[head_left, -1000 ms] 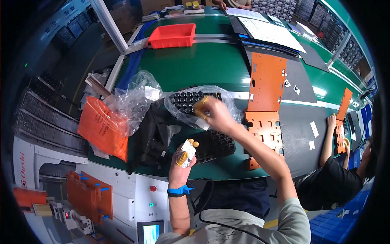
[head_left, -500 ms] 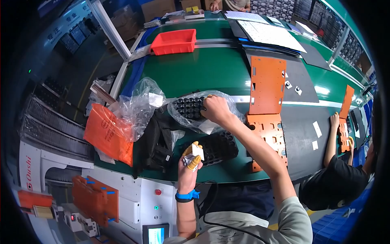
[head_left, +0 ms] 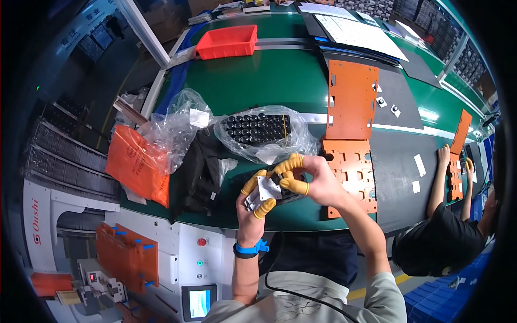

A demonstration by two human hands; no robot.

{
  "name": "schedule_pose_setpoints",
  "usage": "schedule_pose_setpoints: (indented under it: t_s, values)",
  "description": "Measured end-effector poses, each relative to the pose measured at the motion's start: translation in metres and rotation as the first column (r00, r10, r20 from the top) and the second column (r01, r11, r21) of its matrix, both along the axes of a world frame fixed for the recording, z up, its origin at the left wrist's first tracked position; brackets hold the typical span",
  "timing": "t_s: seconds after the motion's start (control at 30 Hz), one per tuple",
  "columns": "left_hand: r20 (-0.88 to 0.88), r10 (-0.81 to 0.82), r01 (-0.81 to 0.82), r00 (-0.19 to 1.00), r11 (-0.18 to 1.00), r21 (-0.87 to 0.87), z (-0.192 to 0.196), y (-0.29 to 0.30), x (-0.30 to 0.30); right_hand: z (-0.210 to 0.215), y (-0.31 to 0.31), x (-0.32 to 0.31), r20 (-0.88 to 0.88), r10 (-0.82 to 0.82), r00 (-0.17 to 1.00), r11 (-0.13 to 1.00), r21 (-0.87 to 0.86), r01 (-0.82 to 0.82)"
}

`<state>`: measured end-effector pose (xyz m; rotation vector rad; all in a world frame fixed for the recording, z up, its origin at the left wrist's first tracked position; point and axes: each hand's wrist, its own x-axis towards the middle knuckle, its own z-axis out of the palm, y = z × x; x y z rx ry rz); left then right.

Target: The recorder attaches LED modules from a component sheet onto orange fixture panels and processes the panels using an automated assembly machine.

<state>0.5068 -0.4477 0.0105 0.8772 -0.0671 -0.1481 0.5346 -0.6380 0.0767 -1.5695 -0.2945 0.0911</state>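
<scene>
My left hand (head_left: pixel 251 218), in yellow finger cots and with a blue band at the wrist, grips several small silver-white plates (head_left: pixel 269 188). Beside the top plate, my right hand (head_left: pixel 315 180), also in finger cots, pinches a small black part (head_left: pixel 277 177) at the plate's edge; the fingers hide much of it. Beyond them, a black tray of round black parts (head_left: pixel 256 129) rests on a clear plastic bag (head_left: pixel 307 141). Another black tray (head_left: pixel 293 195) lies partly hidden under my right hand.
Right of my hands stands an orange fixture (head_left: pixel 350 167) with its panel (head_left: pixel 351 99) raised. At left lie a black bag (head_left: pixel 199 180), crumpled clear plastic (head_left: pixel 186 129) and an orange bag (head_left: pixel 137 164). A red bin (head_left: pixel 226 42) sits farther back. A co-worker (head_left: pixel 441 237) works at right.
My right hand has come back from the bagged tray to the plates in my left hand, now with a small black part. The view has shifted slightly.
</scene>
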Motion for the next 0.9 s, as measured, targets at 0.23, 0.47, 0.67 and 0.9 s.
schedule_pose_setpoints:
  t_s: [0.23, 0.47, 0.67, 0.9]
  values:
    - [0.187, 0.064, -0.079, 0.980, 0.994, 0.073, 0.016, -0.021, -0.012, 0.006, -0.015, -0.022, 0.067, -0.016, 0.998, 0.996, -0.088, 0.022]
    - [0.232, 0.050, -0.082, 0.971, 0.988, 0.131, 0.018, -0.030, -0.018, 0.008, -0.037, -0.034, 0.278, 0.057, 0.959, 0.971, -0.238, 0.011]
    - [0.174, -0.015, -0.023, 0.985, 0.976, 0.216, 0.022, -0.031, -0.024, 0.009, -0.047, -0.040, 0.491, 0.126, 0.862, 0.926, -0.370, 0.075]
    - [0.058, -0.083, 0.072, 0.995, 0.983, 0.171, 0.017, -0.039, -0.028, 0.006, -0.053, -0.048, 0.472, 0.085, 0.877, 0.896, -0.421, 0.140]
